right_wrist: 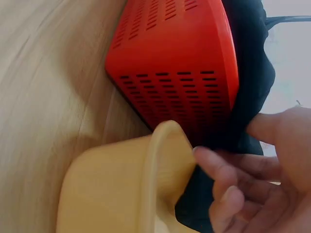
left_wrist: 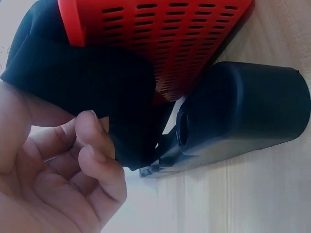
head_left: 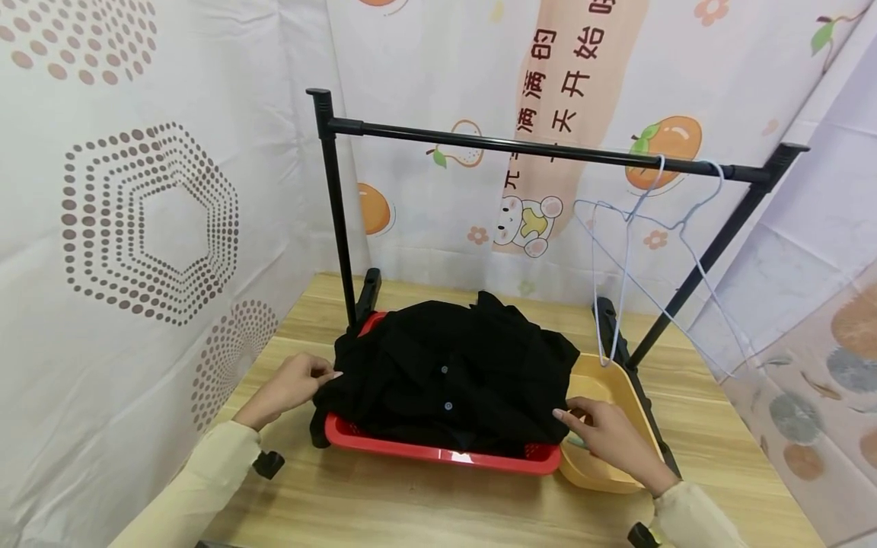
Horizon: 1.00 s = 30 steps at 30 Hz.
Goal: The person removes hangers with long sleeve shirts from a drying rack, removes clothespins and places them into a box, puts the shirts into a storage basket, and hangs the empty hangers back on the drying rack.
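A black buttoned shirt (head_left: 411, 380) lies heaped over a red slotted basket (head_left: 438, 454), its cloth hanging past both sides. At the left edge my left hand (head_left: 299, 384) pinches the fabric between thumb and index finger; the other fingers curl loosely, as the left wrist view shows. On the opposite side my right hand (head_left: 606, 434) has the shirt's right edge between thumb and fingers. This hand is above a yellow basin (head_left: 617, 380), which stands beside the basket. In the right wrist view a flap of black cloth (right_wrist: 197, 199) dips into the basin.
A black rack stands around the basket, with its bar (head_left: 479, 141) overhead. Two light-blue wire hangers (head_left: 626, 217) hang at the bar's right end. The rack's feet (head_left: 269, 464) stick out towards the front of the wooden table (head_left: 411, 502). Printed curtains enclose the back and sides.
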{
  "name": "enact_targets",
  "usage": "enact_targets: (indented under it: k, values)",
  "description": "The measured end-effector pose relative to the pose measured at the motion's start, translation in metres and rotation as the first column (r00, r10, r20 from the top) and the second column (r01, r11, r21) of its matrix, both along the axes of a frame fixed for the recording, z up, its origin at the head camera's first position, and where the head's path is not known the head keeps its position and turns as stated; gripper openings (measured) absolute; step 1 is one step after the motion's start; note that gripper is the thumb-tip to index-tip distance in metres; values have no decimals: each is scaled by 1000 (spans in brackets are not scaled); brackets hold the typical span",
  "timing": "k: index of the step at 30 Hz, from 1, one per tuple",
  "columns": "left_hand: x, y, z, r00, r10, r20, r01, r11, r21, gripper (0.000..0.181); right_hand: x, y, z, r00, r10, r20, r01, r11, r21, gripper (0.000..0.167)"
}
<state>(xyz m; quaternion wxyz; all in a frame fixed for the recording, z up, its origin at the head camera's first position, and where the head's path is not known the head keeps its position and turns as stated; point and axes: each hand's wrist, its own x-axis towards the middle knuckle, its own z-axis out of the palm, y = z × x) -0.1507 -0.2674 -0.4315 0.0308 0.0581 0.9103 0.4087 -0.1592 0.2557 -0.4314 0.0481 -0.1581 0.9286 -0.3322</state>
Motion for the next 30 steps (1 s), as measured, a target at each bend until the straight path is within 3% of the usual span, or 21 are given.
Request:
enact_targets:
  k: [3,6,8,10,13,15,18,20,22,23,26,28,30]
  values:
    - [-2,-1,3,999,-12,-38,10,999,-44,30,-2,-2,0,996,25,-80,-27,999,-20,23]
    - [-6,-4,10,996,-28,-84,21,996,-92,28,-4,-6,1,978,46,-203,-52,998,-24,23]
    - [-9,-5,16,992,-40,-117,27,994,-107,29,-6,-9,3,954,49,-297,-59,998,-27,21]
    - [-13,-5,24,987,-45,-157,28,994,-108,28,-9,-13,8,917,56,-395,-71,997,-23,20]
    - [-20,-1,38,977,-36,-209,19,996,-84,25,-15,-20,21,870,39,-492,-57,998,-23,13]
    - [-24,5,46,969,-30,-245,15,998,-65,25,-19,-28,32,867,10,-498,-36,998,-42,6]
    - [-30,20,57,945,-57,-321,41,998,-54,26,-23,-43,45,879,-25,-477,-19,996,-88,12]
    - [-32,34,60,919,-126,-374,104,992,-77,22,-24,-56,49,871,-6,-492,-54,993,-107,14]
    - [-32,48,60,879,-240,-411,202,970,-134,16,-24,-70,47,831,73,-551,-139,987,-79,13]
    - [-31,55,60,856,-310,-414,261,950,-173,14,-23,-76,45,803,125,-582,-189,981,-50,12]
    - [-28,73,55,766,-527,-369,434,846,-310,9,-19,-91,33,712,316,-627,-335,938,92,12]
    - [-26,81,50,710,-639,-295,531,762,-370,9,-15,-98,24,683,433,-587,-406,894,187,12]
    - [-26,85,44,669,-713,-210,606,687,-402,12,-11,-101,17,675,523,-520,-460,850,258,11]
